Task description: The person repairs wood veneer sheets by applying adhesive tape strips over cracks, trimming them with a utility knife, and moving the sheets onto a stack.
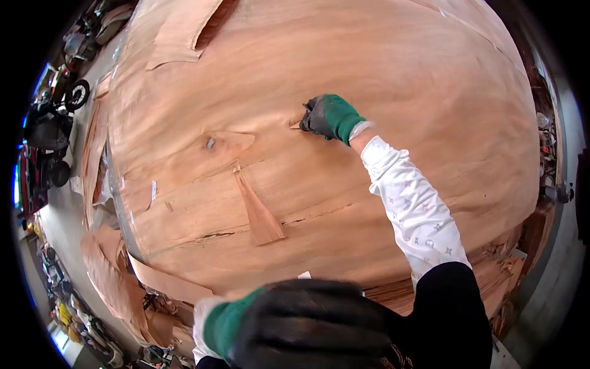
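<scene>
A broad sheet of thin wood veneer (381,80) lies spread out before me, with knots, cracks and a few splits in it. My right hand (332,117), in a green glove with a dark coating, is closed at the middle of the sheet. Its fingertips pinch a small pointed veneer flap (295,125); part of it is hidden under the fingers. My left hand (307,323), gloved the same way, is close to the camera above the near edge. Motion smears its fingers, and whether it holds anything is hidden. A loose wedge-shaped veneer strip (261,212) rests on the sheet.
Another veneer piece (184,31) lies at the far left of the sheet. A small white scrap (153,190) sits near the left side. Torn veneer (110,264) hangs off the near left corner. A motorcycle (52,129) stands on the floor to the left.
</scene>
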Available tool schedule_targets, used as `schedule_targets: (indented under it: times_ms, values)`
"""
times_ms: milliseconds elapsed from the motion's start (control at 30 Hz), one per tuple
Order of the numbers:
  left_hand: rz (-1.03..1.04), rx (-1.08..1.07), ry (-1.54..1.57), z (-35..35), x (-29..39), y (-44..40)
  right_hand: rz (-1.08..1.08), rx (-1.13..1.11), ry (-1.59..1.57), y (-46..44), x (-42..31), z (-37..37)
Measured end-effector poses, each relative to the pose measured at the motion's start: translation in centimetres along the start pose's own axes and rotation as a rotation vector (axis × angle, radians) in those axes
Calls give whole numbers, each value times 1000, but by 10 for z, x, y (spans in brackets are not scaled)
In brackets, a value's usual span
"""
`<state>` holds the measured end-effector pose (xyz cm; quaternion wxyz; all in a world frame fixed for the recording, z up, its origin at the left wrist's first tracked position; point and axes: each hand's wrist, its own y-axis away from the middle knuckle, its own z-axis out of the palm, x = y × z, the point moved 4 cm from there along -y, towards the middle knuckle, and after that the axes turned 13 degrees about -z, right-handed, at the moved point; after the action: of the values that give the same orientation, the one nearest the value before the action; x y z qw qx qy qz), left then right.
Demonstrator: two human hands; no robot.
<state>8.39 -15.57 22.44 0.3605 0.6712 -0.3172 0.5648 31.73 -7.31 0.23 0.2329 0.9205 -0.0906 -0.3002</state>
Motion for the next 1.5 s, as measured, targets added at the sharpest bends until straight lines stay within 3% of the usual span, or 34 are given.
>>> schedule_targets:
  times_ms: [100, 200, 233, 267, 300, 400, 467, 600, 667, 733, 800, 833, 933, 1033, 1100, 1167, 1233, 1267, 1333, 1400, 1467, 1500]
  values:
    - [-170, -69, 191, -2, -17, -2, 67, -64, 24, -5, 3, 2]
    - [-645, 21, 408, -17, -83, -35, -5, -37, 102, -3, -5, -2]
    - [-715, 113, 404, -23, -109, -54, -62, -40, 177, -8, -1, 3]
    - [-642, 127, 311, -25, -132, -75, -120, -41, 255, -19, 10, 14]
    - [-695, 154, 370, -27, -159, -90, -176, -44, 334, -25, 14, 19]
    - [-781, 221, 432, -25, -207, -130, -23, 51, 130, -21, 13, 13]
    - [-811, 214, 355, -22, -220, -143, -51, 67, 157, -23, 12, 15]
    - [-822, 272, 353, -17, -243, -152, -22, 1, 108, -4, -3, -1]
    - [-793, 261, 406, -16, -248, -152, -407, 132, 299, -27, 35, 16]
    - [-782, 244, 417, -17, -250, -152, -400, 321, 243, -24, 49, 11]
    - [-793, 224, 387, -18, -248, -153, 5, 548, -64, 15, 42, -9]
    - [-798, 232, 381, -17, -247, -153, -48, 559, -131, 27, 35, -4]
    - [-797, 254, 363, -16, -242, -154, -483, 675, 235, 50, 5, 24]
    - [-769, 265, 304, -17, -242, -152, -525, 630, 589, 47, -2, 62]
    - [-741, 265, 220, -16, -247, -152, -522, 681, 615, 45, -2, 69]
    - [-688, 277, -58, -12, -230, -139, -504, 690, 661, 44, -6, 74]
    - [-765, 326, -135, -13, -214, -130, -473, 663, 731, 40, -10, 78]
    - [-567, 291, -319, -29, -246, -134, -481, 656, 791, 39, -10, 81]
    - [-602, 244, -759, -69, -223, -140, -460, 558, 797, 37, -11, 83]
    - [-768, 277, -499, -104, -175, -117, -401, 448, 839, 32, -11, 86]
    - [-511, 156, -17, -117, -133, -69, -384, 438, 951, 33, -11, 88]
    - [-486, 166, 69, -111, -112, -41, -326, 368, 921, 33, -15, 86]
